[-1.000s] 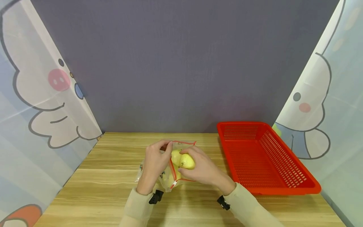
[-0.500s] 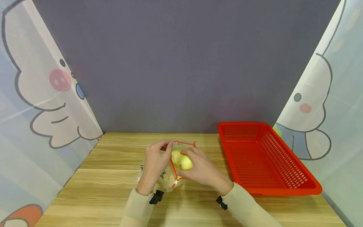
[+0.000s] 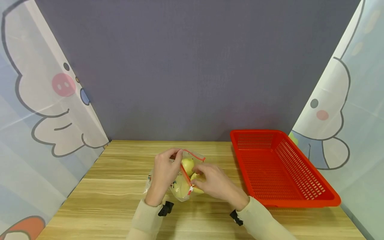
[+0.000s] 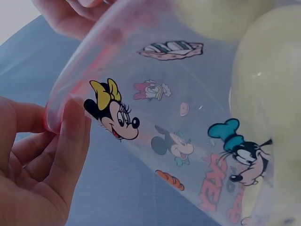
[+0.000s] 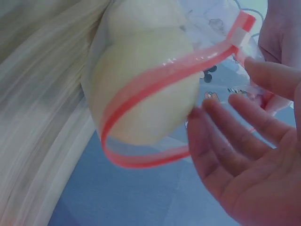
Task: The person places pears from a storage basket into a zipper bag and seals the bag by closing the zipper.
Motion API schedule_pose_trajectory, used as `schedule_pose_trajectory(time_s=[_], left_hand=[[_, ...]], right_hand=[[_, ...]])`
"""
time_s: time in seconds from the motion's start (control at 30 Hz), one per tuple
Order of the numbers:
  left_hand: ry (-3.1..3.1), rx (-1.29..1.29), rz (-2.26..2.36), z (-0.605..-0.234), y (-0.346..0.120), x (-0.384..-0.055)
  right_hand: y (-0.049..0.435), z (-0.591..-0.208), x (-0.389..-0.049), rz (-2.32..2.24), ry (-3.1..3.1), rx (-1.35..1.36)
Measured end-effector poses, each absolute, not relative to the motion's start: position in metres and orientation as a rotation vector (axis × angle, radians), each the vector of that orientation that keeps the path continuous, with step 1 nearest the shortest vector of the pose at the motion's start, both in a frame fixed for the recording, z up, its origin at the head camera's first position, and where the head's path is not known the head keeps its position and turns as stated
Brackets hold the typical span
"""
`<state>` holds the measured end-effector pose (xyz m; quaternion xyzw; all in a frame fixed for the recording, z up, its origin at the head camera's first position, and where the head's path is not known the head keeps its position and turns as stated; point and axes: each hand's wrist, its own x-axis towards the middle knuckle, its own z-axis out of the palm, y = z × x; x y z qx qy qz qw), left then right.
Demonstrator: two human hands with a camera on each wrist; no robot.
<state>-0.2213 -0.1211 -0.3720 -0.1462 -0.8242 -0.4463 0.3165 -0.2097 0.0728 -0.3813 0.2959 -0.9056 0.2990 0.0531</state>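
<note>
A clear zip bag point(image 4: 188, 108) printed with cartoon figures lies on its side on the table, with several pale yellow, pear-like fruits point(image 3: 187, 164) in it. My left hand point(image 3: 166, 169) pinches the red-edged rim point(image 5: 160, 77) between thumb and fingers, and the mouth stands apart, facing right. Beside that mouth, my right hand point(image 3: 214, 181) has loosely bent fingers and holds nothing. Its thumb is close to the white slider point(image 5: 241, 37) in the right wrist view; whether they touch I cannot tell. In the head view the right fingers partly hide a fruit near the mouth.
A red perforated plastic basket point(image 3: 271, 204) stands at the right of the wooden table point(image 3: 120, 173). Behind the table rises a dark grey panel point(image 3: 186, 73). Curtains with cartoon prints hang at both sides.
My right hand has let go of the fruit it held at the bag's mouth, and the fruit is now in the bag. That hand has drawn back slightly toward me. My left hand keeps its place.
</note>
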Motion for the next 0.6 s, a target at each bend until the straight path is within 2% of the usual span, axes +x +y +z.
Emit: schedule_pose_trajectory(time_s=[0.27, 0.6], left_hand=[[-2.161, -0.385, -1.162, -0.372, -0.121, -0.221], [-2.161, -0.374, -1.193, -0.372, -0.120, -0.220]], right_hand=[[0.081, -0.368, -0.207, 0.993, -2.589, 0.936], [0.089, -0.364, -0.213, 1.049, -2.476, 0.815]])
